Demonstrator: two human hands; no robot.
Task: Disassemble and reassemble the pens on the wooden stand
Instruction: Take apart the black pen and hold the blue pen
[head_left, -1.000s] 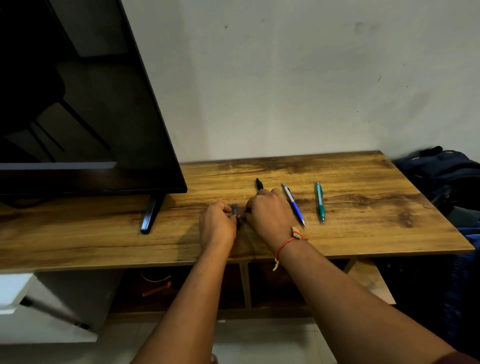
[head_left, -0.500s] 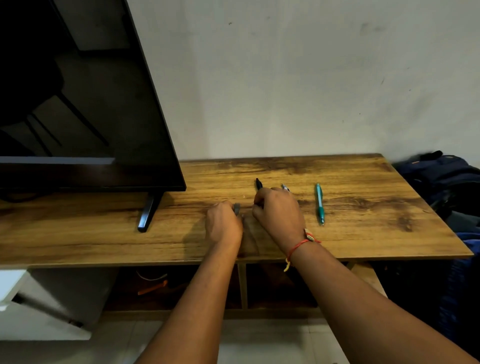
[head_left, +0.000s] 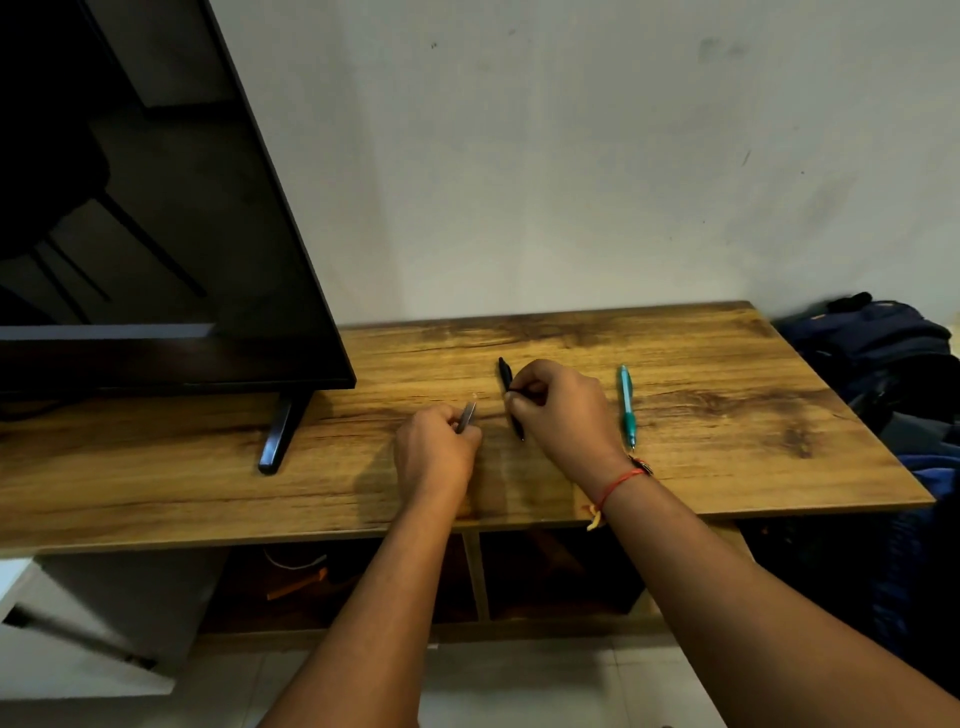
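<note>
Centre of wooden stand (head_left: 727, 467): right hand (head_left: 563, 415) pinches black pen (head_left: 505, 375); left hand (head_left: 434, 457), at its 9 o'clock, grips grey pen part (head_left: 467, 415). Teal pen (head_left: 626, 405) lies at 3 o'clock. Risk: loose part could slip, roll off near edge.

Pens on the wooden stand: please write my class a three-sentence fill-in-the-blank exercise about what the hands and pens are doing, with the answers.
1. The right hand pinches a pen coloured ____.
2. The teal pen lies untouched on the wooden stand, to the ____ of that hand.
3. The small grey pen part is held in the ____ hand.
Missing words: black; right; left.
</note>
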